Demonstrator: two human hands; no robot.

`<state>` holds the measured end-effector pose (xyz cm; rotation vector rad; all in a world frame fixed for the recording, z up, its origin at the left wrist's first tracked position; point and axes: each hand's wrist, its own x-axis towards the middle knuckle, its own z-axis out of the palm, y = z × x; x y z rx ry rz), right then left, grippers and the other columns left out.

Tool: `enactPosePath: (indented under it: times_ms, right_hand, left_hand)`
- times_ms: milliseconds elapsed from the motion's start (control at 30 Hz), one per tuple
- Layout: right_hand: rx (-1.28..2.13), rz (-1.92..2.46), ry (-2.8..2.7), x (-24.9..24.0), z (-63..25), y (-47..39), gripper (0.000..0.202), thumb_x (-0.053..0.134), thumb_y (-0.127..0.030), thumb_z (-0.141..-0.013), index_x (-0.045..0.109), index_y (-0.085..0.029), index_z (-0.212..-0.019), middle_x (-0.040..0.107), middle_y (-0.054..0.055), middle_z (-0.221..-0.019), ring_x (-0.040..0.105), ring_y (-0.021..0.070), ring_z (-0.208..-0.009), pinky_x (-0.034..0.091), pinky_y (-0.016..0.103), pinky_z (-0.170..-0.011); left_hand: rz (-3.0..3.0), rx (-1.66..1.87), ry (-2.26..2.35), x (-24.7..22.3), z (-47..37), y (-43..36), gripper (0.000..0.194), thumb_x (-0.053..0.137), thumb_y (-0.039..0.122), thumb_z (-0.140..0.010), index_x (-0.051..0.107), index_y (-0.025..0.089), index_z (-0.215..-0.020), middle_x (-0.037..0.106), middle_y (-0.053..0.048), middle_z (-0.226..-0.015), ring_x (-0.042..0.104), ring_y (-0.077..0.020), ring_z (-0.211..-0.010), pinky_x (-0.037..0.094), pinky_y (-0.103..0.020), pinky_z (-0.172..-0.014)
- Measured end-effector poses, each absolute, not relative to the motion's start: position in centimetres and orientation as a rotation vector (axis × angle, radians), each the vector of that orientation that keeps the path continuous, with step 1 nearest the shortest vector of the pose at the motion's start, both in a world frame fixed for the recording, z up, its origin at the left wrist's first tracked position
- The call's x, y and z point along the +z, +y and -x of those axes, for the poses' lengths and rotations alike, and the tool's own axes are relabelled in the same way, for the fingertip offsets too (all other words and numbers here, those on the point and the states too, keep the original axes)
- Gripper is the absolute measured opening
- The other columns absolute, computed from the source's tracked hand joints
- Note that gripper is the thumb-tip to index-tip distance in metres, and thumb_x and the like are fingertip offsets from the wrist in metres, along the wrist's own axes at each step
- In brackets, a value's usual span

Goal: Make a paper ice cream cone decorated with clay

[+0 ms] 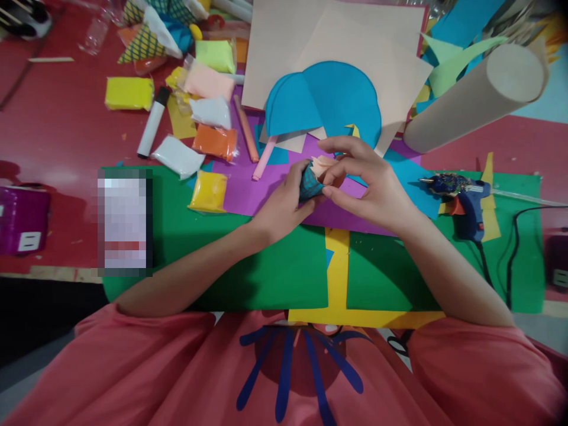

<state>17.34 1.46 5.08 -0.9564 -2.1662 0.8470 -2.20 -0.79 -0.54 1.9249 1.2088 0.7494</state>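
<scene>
A small blue patterned cone (310, 184) with pale peach petal-like pieces (322, 165) at its mouth is held over the purple sheet (284, 192). My left hand (290, 201) wraps round the cone from the left, its fingers closed on it. From the right, my right hand (366, 177) reaches to the peach pieces, with thumb and index finger bent close together at their edge and the other fingers curved above. Whether those fingertips pinch a piece is hard to make out. Behind the hands lie blue rounded cut-outs (341, 97) on a large pale sheet (284, 35).
A blue glue gun (471, 207) with its cord lies at the right, below a tall beige roll (470, 100). Clay packets (208, 191) and a marker (153, 123) are at the left, near a blurred phone-like object (125, 222). Green sheets (266, 266) cover the near edge.
</scene>
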Motion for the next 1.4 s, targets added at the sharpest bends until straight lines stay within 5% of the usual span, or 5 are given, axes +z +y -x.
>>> enactPosePath:
  times_ms: [300, 800, 1067, 1267, 1400]
  right_hand:
    - [0.772, 0.98, -2.167, 5.1, -17.5, 1.6, 0.004, 0.064, -0.025, -0.087, 0.064, -0.024, -0.083, 0.062, 0.005, -0.134, 0.059, 0.0282, -0.126, 0.05, 0.052, -0.106]
    - [0.62, 0.999, -2.246, 6.0, -18.2, 1.7, 0.008, 0.062, -0.031, -0.091, 0.068, -0.029, -0.094, 0.063, 0.004, -0.135, 0.058, 0.0294, -0.128, 0.05, 0.053, -0.106]
    - [0.708, 1.022, -2.238, 5.8, -17.6, 1.5, 0.007, 0.061, -0.033, -0.091, 0.068, -0.031, -0.091, 0.063, 0.002, -0.134, 0.054, 0.0297, -0.131, 0.044, 0.057, -0.111]
    - [0.71, 1.028, -2.225, 5.6, -17.4, 1.3, 0.009, 0.058, -0.032, -0.093, 0.067, -0.029, -0.09, 0.061, 0.004, -0.136, 0.053, 0.0276, -0.132, 0.045, 0.054, -0.111]
    - [0.731, 1.02, -2.214, 5.4, -17.3, 1.2, 0.009, 0.058, -0.032, -0.093, 0.066, -0.028, -0.09, 0.06, 0.005, -0.137, 0.053, 0.0278, -0.132, 0.045, 0.053, -0.111]
  left_hand:
    - [-1.965, 0.771, 1.165, -0.6, 2.3, -0.8, 0.054, 0.053, 0.034, -0.092, 0.028, 0.023, -0.138, 0.055, -0.011, -0.129, 0.061, -0.0235, -0.112, 0.051, -0.038, -0.094]
    - [-1.912, 0.839, 1.19, -0.4, 1.8, -0.8, 0.047, 0.062, 0.036, -0.088, 0.037, 0.021, -0.125, 0.062, -0.006, -0.111, 0.065, -0.0178, -0.096, 0.053, -0.03, -0.08]
    - [-1.86, 0.804, 1.159, -0.3, 2.0, -0.9, 0.057, 0.062, 0.05, -0.086, 0.034, 0.025, -0.129, 0.062, -0.007, -0.119, 0.065, -0.0207, -0.101, 0.053, -0.034, -0.083]
    - [-1.92, 0.785, 1.093, 0.1, 2.3, -0.8, 0.052, 0.04, 0.057, -0.096, 0.036, 0.02, -0.133, 0.059, -0.012, -0.124, 0.061, -0.025, -0.11, 0.05, -0.039, -0.093]
    - [-1.901, 0.819, 1.127, -0.4, 2.3, -0.7, 0.054, 0.047, 0.059, -0.093, 0.036, 0.02, -0.129, 0.059, -0.01, -0.117, 0.061, -0.0232, -0.107, 0.051, -0.037, -0.09]
